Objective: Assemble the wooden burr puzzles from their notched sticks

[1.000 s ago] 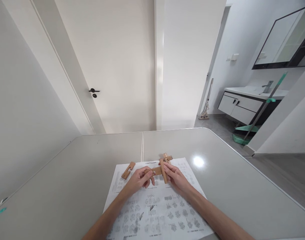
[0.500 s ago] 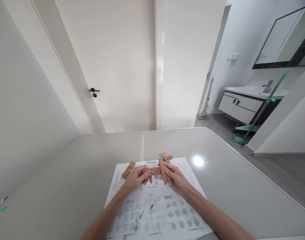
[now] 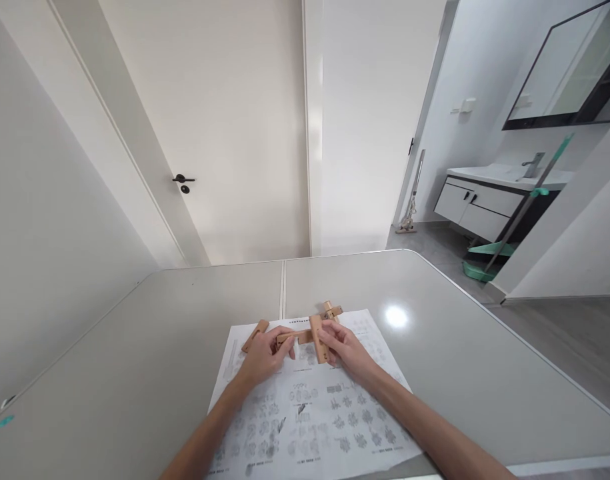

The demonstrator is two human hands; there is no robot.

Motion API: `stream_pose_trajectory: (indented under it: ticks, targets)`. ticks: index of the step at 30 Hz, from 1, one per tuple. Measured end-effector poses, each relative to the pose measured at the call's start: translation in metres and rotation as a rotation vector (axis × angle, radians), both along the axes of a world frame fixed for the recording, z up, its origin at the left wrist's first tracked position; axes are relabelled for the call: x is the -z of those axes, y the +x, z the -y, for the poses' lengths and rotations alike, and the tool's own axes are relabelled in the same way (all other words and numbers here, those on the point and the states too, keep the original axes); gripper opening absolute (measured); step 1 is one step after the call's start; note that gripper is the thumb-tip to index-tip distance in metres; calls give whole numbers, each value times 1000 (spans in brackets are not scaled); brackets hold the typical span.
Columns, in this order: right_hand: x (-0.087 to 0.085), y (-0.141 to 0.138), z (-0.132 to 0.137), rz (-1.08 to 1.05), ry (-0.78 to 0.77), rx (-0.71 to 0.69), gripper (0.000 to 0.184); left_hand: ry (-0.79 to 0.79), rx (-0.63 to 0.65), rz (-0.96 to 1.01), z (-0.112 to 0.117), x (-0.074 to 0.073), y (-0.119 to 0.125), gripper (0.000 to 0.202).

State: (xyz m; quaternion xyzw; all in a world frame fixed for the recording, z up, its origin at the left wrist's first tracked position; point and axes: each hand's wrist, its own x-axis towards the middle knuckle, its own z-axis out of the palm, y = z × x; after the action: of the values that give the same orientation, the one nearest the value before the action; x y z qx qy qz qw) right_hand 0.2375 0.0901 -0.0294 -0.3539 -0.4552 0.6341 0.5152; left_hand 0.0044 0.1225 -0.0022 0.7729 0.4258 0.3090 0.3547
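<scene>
My left hand is closed on the end of a notched wooden puzzle piece, which lies roughly level. Its far end meets a second wooden puzzle piece, held upright by the fingers of my right hand. Whether the two are joined or only touching I cannot tell. Just behind my left hand a loose wooden piece rests on the paper. More wooden pieces lie crossed beyond my right hand, partly hidden by it. Under both hands spreads a printed sheet with rows of small grey diagrams.
The sheet lies on a light grey table with a seam across it. Beyond stands a white door with a black handle. To the right are a sink cabinet, a mop and a green dustpan.
The upright piece in my right hand has turned to show a broader face. My left hand has tilted its piece, so its notch now shows. The view has shifted slightly.
</scene>
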Motion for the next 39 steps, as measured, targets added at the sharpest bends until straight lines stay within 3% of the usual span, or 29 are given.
stream_pose_trajectory:
  ticks: [3, 7, 12, 18, 22, 24, 33, 39]
  targets:
    - [3, -5, 1, 177, 58, 53, 47, 276, -146, -110, 4, 12, 5, 24]
    - [5, -9, 6, 319, 105, 115, 52, 412, -132, -205, 4, 24, 4, 13]
    - [8, -12, 7, 459, 162, 156, 50, 448, -120, -301, 3, 25, 4, 15]
    - [12, -12, 3, 587, 279, 236, 35, 491, -66, -275, 10, 8, 15, 13]
    - [10, -11, 5, 588, 309, 133, 27, 490, 74, -299, 15, 2, 22, 37]
    - [9, -11, 6, 570, 308, 81, 25, 499, 125, -334, 15, 2, 20, 38]
    - [2, -11, 10, 534, 228, 76, 17, 567, -94, -448, -5, 9, -11, 33]
    - [6, -11, 9, 504, 224, 62, 17, 583, -23, -494, -17, 6, -29, 21]
